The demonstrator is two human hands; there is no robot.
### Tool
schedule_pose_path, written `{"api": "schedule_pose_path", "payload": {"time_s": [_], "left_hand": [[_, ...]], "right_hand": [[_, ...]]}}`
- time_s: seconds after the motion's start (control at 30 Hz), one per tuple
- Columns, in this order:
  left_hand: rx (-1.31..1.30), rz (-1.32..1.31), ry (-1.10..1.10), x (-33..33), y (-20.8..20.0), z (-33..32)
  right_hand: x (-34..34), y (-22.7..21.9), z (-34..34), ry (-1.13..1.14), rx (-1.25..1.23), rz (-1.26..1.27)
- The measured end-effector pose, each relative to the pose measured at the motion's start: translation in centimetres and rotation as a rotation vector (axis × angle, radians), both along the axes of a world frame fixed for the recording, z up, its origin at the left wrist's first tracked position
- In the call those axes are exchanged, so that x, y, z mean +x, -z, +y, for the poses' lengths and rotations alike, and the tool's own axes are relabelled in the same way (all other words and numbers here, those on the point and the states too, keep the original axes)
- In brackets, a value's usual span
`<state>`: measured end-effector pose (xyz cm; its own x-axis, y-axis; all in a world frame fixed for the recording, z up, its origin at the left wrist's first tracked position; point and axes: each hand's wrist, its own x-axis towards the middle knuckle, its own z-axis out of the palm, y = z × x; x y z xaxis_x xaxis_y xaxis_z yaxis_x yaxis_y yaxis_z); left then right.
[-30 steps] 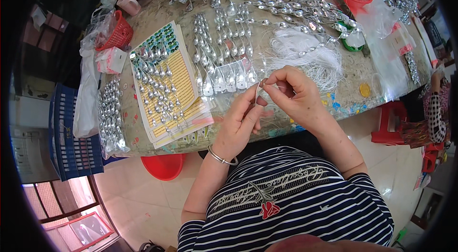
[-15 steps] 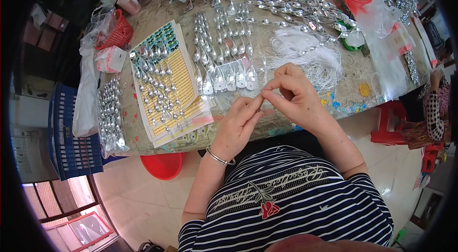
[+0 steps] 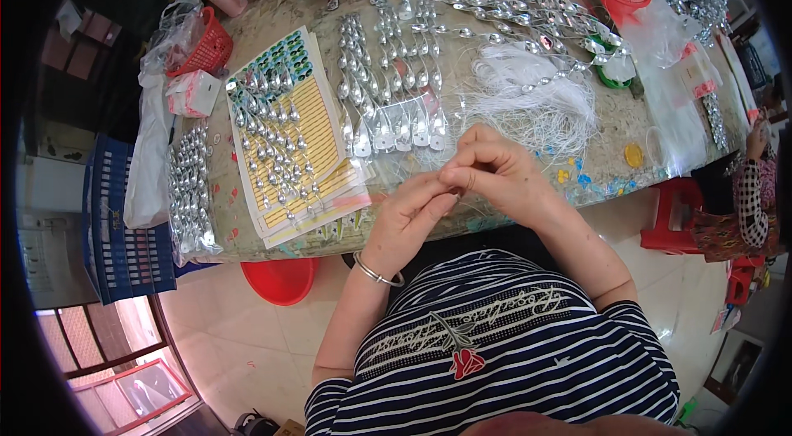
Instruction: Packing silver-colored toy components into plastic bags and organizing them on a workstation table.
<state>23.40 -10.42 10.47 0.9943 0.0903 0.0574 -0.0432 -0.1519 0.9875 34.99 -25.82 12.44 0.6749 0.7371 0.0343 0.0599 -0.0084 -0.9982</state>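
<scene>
My left hand (image 3: 410,215) and my right hand (image 3: 497,179) meet above the table's near edge, fingertips touching. Thumb and forefinger are pinched on each hand; whatever lies between them is too small and hidden to make out. Just beyond them hang-tabbed silver twisted spiral strips (image 3: 388,65) lie in rows, their white flat ends (image 3: 404,137) toward me. To the right of these spreads a loose tangle of fine white threads (image 3: 532,98). Left of my hands, more silver spirals (image 3: 276,139) rest on yellow and green patterned sheets (image 3: 330,135).
A packed bundle of silver spirals (image 3: 191,197) lies at the table's left edge. Red baskets (image 3: 206,44) stand far left and far right, with clear plastic bags (image 3: 668,81) at right. A red stool (image 3: 667,217) and another person's arm (image 3: 752,197) are at right.
My right hand has come down a little toward me, and its fingers now overlap the left fingertips more closely. My left hand stays nearly in place, still pinched.
</scene>
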Motion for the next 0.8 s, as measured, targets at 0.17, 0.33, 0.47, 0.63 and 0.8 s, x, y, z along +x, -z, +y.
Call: {"api": "schedule_pose_path", "payload": {"time_s": [0.17, 0.33, 0.47, 0.63, 0.8], "left_hand": [[-0.205, 0.122, -0.116, -0.4, 0.2, -0.9], [-0.109, -0.008, -0.111, -1.4, 0.7, -0.2], [-0.235, 0.091, -0.212, -2.3, 0.2, 1.1], [-0.151, 0.066, -0.282, -3.5, 1.7, 2.5], [-0.146, 0.122, -0.288, -2.9, 1.3, 2.1]], "right_hand": [[-0.3, 0.2, 0.1, -0.039, -0.031, -0.162], [0.0, 0.1, -0.6, -0.13, -0.055, -0.28], [0.9, -0.6, -3.1, -0.23, -0.308, -0.403], [3.5, -0.6, -6.3, -0.029, -0.338, -0.26], [4.2, -1.8, -6.5, 0.197, -0.261, -0.298]]}}
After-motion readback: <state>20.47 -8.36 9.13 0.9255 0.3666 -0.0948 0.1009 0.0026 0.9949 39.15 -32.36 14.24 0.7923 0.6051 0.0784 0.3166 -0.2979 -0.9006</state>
